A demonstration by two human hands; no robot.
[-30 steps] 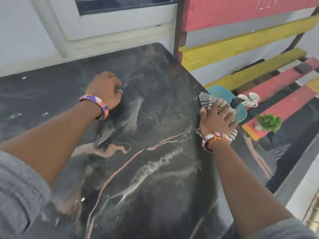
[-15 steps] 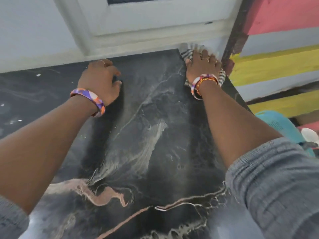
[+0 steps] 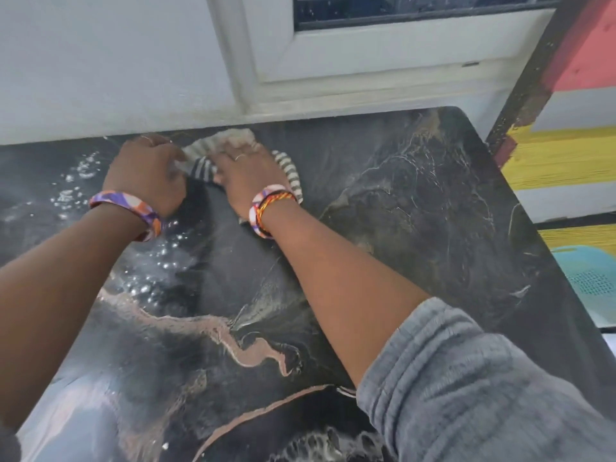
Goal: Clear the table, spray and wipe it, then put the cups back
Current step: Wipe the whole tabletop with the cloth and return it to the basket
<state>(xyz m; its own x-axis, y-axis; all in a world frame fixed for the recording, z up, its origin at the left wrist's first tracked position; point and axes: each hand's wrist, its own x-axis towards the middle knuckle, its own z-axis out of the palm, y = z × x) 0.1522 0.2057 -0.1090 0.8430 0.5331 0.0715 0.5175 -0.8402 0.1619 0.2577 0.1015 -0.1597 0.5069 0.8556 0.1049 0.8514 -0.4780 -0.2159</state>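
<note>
The black marble-patterned table [image 3: 416, 208] fills the view. A grey-and-white striped cloth [image 3: 293, 176] lies bunched on it near the far edge by the wall. My right hand [image 3: 246, 175] presses flat on top of the cloth. My left hand [image 3: 146, 175] rests on the table just to the left, its fingertips touching the cloth's left end. Spray droplets [image 3: 150, 265] glisten on the surface under and left of my left wrist. No cups are in view.
A white wall and window frame [image 3: 366, 61] run along the table's far edge. A bench of red and yellow slats [image 3: 560, 155] stands to the right, with a turquoise perforated tray [image 3: 590, 281] below the table's right edge.
My right hand slid the cloth from the table's right edge to the far right corner, then left along the wall until it met my left hand. The camera turned left.
</note>
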